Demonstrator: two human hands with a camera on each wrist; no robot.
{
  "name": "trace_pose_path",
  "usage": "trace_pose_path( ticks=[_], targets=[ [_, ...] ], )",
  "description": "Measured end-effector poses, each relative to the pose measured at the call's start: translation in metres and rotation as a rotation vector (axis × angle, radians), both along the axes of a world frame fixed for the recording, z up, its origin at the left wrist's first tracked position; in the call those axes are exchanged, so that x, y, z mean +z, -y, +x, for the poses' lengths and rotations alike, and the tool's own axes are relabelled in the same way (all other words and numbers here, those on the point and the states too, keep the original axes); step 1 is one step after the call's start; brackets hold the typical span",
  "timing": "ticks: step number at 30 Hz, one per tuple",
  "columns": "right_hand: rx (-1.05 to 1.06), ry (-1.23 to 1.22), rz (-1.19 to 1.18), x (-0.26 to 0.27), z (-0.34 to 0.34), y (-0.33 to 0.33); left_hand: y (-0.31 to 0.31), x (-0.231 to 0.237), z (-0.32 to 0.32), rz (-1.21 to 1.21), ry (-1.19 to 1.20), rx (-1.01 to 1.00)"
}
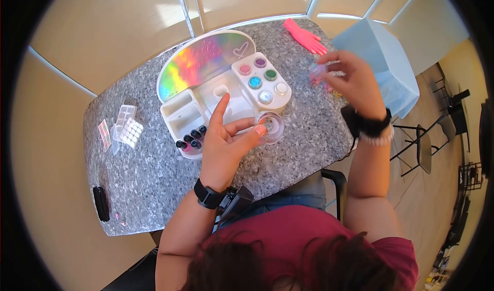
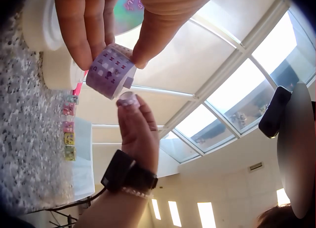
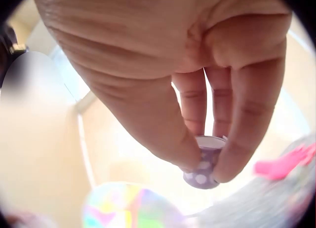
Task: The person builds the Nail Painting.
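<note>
So my left hand (image 1: 225,140) is pinching a purple printed cylinder (image 2: 108,72) around mid-frame in the head view, while my right hand (image 1: 356,81) pinches a small purple polka-dot piece (image 3: 204,174) toward upper right.

Speckled grey table (image 1: 139,188): black case (image 1: 101,204) at left edge; pink sticker strip (image 1: 104,135) near white dotted sheet (image 1: 130,132). Far right, pink hand-shaped item (image 1: 305,36), maybe a glove. Pale blue cover (image 1: 378,49); dark chairs (image 1: 424,151) beyond.
</note>
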State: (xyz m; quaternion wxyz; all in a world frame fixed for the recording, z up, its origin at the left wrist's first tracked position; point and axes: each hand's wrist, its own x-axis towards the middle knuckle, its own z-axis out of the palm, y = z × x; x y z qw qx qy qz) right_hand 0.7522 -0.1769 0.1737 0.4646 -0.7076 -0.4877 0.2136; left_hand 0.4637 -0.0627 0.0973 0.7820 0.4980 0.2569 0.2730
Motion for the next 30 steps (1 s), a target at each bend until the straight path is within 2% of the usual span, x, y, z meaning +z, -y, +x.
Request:
trace_pose_path(
  ticks=[1,3,7,9,11,12,14,22,25,30],
  targets=[
    [0.117,-0.06,0.168,-0.003,-0.027,0.003,0.0,0.0,0.0,-0.005,-0.007,0.003],
    [0.255,0.009,0.156,0.009,-0.074,0.013,-0.001,0.0,0.001,0.0,-0.004,-0.011],
    [0.237,0.042,0.191,0.0,-0.115,0.009,-0.005,-0.001,0.0,-0.072,0.054,-0.02],
    [0.216,0.073,0.191,-0.009,-0.115,0.007,-0.005,-0.002,0.0,-0.073,0.056,-0.015],
    [0.194,0.297,0.214,-0.016,-0.11,0.009,-0.005,-0.005,0.0,-0.062,0.056,-0.005],
    [0.195,0.298,0.213,-0.017,-0.11,0.009,-0.005,-0.005,0.0,-0.05,0.055,0.0],
    [0.194,0.472,0.23,-0.018,-0.112,0.011,-0.005,-0.004,0.0,-0.048,0.051,-0.004],
    [0.146,0.559,0.218,-0.02,-0.121,0.01,-0.004,-0.003,0.001,-0.007,-0.007,-0.009],
    [0.118,0.61,0.216,-0.019,-0.12,0.011,-0.005,0.0,0.0,-0.064,-0.009,-0.042],
    [0.156,0.645,0.223,-0.017,-0.118,0.008,-0.004,-0.003,0.0,-0.089,0.082,-0.065]
  ],
)
